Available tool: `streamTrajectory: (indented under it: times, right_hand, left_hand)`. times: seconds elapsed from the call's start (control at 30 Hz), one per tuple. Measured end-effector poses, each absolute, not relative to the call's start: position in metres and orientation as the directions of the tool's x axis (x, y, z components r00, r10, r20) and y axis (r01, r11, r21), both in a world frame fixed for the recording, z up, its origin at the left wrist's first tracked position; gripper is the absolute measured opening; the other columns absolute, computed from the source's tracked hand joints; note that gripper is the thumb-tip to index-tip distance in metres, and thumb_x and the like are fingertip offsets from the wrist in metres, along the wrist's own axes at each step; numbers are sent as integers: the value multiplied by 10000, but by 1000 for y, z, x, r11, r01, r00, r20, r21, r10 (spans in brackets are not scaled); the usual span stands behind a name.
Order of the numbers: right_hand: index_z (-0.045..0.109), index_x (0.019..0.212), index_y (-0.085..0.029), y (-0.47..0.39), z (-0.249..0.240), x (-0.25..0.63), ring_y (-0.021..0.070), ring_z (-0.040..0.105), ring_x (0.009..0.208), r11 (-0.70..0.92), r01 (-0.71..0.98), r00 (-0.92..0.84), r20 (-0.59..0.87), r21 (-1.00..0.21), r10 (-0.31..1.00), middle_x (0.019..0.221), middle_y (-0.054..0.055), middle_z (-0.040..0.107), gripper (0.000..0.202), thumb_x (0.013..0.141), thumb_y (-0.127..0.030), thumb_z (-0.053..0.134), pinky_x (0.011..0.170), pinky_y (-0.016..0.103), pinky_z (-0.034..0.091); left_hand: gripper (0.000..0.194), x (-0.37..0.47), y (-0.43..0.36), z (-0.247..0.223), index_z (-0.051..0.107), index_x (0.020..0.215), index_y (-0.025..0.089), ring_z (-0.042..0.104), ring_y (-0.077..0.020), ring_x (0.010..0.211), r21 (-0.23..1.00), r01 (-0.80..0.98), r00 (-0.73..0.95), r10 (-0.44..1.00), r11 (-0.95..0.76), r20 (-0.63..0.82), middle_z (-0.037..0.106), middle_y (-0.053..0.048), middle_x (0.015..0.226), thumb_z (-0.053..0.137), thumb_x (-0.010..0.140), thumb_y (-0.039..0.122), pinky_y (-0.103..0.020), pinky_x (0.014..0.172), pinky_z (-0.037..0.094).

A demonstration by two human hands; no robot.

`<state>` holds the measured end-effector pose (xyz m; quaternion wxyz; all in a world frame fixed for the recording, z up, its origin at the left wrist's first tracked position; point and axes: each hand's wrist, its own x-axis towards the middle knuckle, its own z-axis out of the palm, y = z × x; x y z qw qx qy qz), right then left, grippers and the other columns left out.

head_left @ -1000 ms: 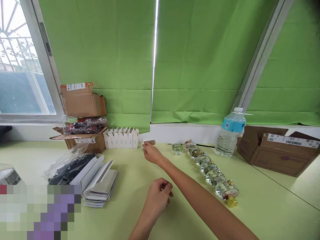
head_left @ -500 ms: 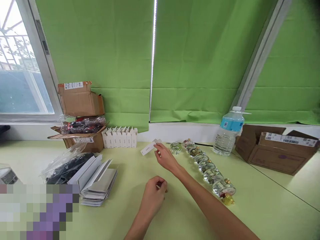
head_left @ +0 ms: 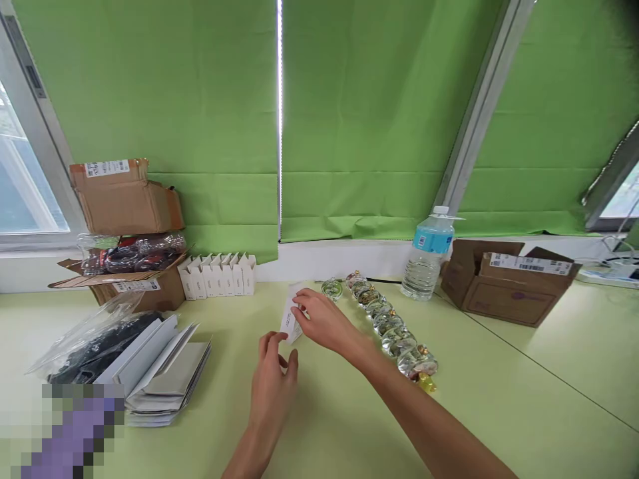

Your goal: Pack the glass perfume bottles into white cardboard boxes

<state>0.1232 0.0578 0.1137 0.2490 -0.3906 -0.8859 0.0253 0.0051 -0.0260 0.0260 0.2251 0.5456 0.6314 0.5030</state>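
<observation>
A narrow white carton [head_left: 288,314] with small dark print is tilted over the table in front of me. My right hand [head_left: 319,316] reaches in from the right and pinches its upper right side. A pale, see-through-looking part shows at the carton's lower end, too small to make out. My left hand [head_left: 273,372] is just below, its thumb spread from the fingers and a fingertip at the carton's lower end. To the right, a round glass-like ornament [head_left: 332,289] lies near the right hand, beside a row of clear ornaments [head_left: 389,324] with gold caps.
Several upright white cartons [head_left: 219,276] stand in a row at the back left, against stacked cardboard boxes [head_left: 124,206]. Folded white cartons [head_left: 167,386] lie by a plastic bag [head_left: 94,352]. A water bottle [head_left: 428,256] and an open cardboard box [head_left: 509,283] are at right.
The white carton has turned more upright and come nearer to me. My left hand has risen to its lower end and its fingers have opened. The view has swung right.
</observation>
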Motion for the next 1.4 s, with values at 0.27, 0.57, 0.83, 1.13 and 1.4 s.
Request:
streamTrajectory:
  times: [0.27, 0.57, 0.83, 1.13, 1.4]
  right_hand:
    - [636, 790, -175, 43, 119, 123, 173, 587, 797, 745, 627, -647, 382, -226, 660, 876, 68, 635, 290, 938, -275, 407, 701, 271, 365]
    - [628, 727, -157, 18, 121, 116, 163, 571, 733, 834, 484, -785, 289, -266, 548, 783, 71, 658, 301, 926, -212, 408, 679, 263, 368]
    - [636, 650, -167, 25, 139, 135, 140, 553, 654, 827, 448, -789, 286, -339, 544, 689, 37, 653, 337, 902, -263, 435, 604, 244, 338]
    - [614, 1124, -184, 90, 104, 174, 203, 630, 792, 553, 704, -630, -33, -445, 776, 1010, 84, 680, 570, 616, -411, 740, 576, 241, 409]
    - [629, 904, -140, 113, 80, 166, 167, 616, 720, 508, 437, -705, 68, -743, 706, 869, 41, 682, 314, 654, -310, 714, 565, 226, 439]
  left_hand:
    - [483, -1, -22, 20, 398, 1255, 203, 617, -158, 719, 916, 402, -354, 920, -15, 170, 526, -127, 1230, 487, 838, 429, -303, 633, 468]
    - [418, -3, -22, 21, 448, 1206, 187, 637, -168, 777, 948, 311, -303, 940, -61, 160, 618, -104, 1064, 518, 813, 312, -276, 643, 486]
    - [419, -8, -20, 24, 456, 1206, 223, 601, -145, 698, 932, 343, -299, 928, -114, 223, 622, -76, 1110, 515, 822, 380, -270, 604, 467]
    - [444, -12, -14, 15, 436, 1269, 245, 603, -161, 727, 887, 440, -242, 933, -140, 267, 599, -81, 1206, 474, 839, 351, -298, 639, 481]
    - [511, -17, -11, 7, 359, 1373, 267, 623, -158, 771, 852, 516, -222, 947, -89, 234, 569, -89, 1280, 422, 876, 367, -292, 668, 489]
